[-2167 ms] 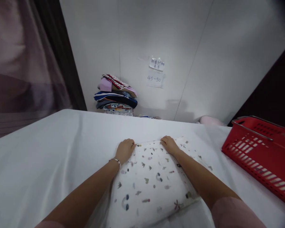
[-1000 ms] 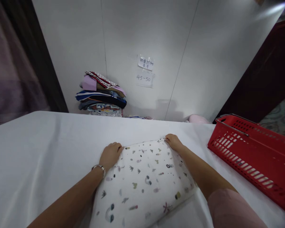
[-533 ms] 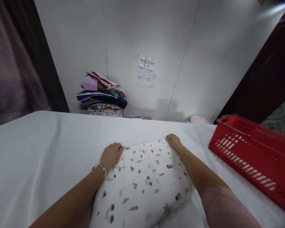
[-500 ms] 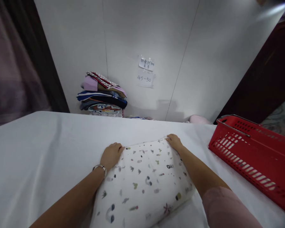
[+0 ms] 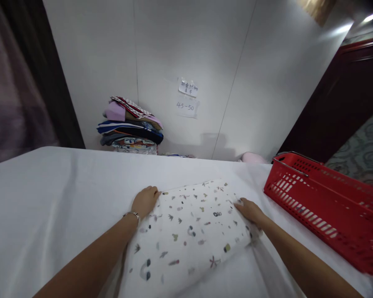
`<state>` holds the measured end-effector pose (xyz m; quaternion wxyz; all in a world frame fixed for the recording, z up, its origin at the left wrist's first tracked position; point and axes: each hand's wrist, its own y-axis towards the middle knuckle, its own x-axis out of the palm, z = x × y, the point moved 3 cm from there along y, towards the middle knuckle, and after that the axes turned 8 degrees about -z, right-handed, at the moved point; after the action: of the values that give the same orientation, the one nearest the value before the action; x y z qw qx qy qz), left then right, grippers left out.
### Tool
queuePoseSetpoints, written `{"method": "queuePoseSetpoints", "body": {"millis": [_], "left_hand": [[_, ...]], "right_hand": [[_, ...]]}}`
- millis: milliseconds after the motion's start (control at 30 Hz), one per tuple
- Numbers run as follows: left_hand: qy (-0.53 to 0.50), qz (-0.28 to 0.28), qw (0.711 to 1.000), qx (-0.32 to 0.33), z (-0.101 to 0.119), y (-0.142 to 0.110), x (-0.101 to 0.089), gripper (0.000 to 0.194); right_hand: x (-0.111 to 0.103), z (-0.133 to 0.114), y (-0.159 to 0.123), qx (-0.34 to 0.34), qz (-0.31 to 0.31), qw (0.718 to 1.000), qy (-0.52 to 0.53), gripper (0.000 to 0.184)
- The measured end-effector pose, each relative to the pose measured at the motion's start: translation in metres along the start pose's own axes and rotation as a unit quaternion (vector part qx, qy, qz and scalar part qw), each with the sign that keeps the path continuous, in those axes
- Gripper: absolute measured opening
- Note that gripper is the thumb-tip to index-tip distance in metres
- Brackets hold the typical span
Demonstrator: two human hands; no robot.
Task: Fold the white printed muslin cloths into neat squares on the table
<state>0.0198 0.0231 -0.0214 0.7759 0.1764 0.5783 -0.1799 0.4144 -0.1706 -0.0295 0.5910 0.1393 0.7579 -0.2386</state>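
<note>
A white cloth (image 5: 186, 240) with small printed rainbows, leaves and other figures lies folded in front of me. My left hand (image 5: 145, 201), wearing a metal bracelet on its wrist, is closed on the far left corner. At the right side edge, below the far right corner, my right hand (image 5: 250, 210) has its fingers closed on the fabric; its fingertips are slightly blurred. The far edge of the cloth runs straight between its two corners, and the near end passes out of the picture.
The cloth rests on a white-covered table (image 5: 90, 186). To the right stands a red perforated basket (image 5: 329, 198) with a metal handle. Behind the table are a stack of folded fabrics (image 5: 130, 124), a pink bundle (image 5: 253, 157) and a wall bearing paper notes (image 5: 187, 101).
My right hand has moved from the far right corner down and outward along the cloth's right side, which now spreads wider. My left hand stays at its corner. The view has shifted slightly right.
</note>
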Motion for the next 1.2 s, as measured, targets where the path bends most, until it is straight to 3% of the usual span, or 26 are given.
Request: {"method": "queuePoseSetpoints", "body": {"millis": [133,367,533,633,767,867,933,1033,1200], "left_hand": [[0.008,-0.025,0.999,-0.029,0.003,-0.007,-0.004,0.026],[0.005,-0.087,0.993,-0.086,0.010,-0.055,-0.015,0.025],[-0.009,-0.084,0.990,-0.115,0.013,-0.079,-0.018,0.026],[-0.007,-0.075,0.990,-0.118,0.013,-0.081,-0.016,0.026],[-0.001,-0.054,0.993,-0.107,0.013,-0.082,-0.011,0.026],[0.009,-0.037,0.995,-0.097,0.014,-0.084,-0.007,0.025],[0.017,-0.027,0.996,-0.088,0.014,-0.086,-0.007,0.025],[0.023,-0.030,0.996,-0.081,0.012,-0.088,-0.008,0.026],[0.018,-0.025,0.995,-0.091,0.009,-0.092,-0.009,0.026]], "right_hand": [[-0.005,0.003,-0.004,-0.010,0.002,1.000,-0.015,0.048],[-0.044,-0.035,0.042,-0.060,0.062,0.995,-0.043,0.045],[-0.030,-0.068,0.062,-0.073,0.074,0.993,-0.063,0.037],[-0.017,-0.088,0.051,-0.103,0.082,0.989,-0.070,0.037],[0.001,-0.121,0.006,-0.202,0.082,0.973,-0.072,0.045],[0.021,-0.145,-0.029,-0.310,0.009,0.949,-0.051,0.055],[0.034,-0.154,-0.042,-0.343,-0.059,0.936,-0.046,0.058],[0.036,-0.160,-0.040,-0.329,-0.091,0.939,-0.044,0.061],[0.011,-0.171,-0.008,-0.270,-0.034,0.961,-0.051,0.064]]}}
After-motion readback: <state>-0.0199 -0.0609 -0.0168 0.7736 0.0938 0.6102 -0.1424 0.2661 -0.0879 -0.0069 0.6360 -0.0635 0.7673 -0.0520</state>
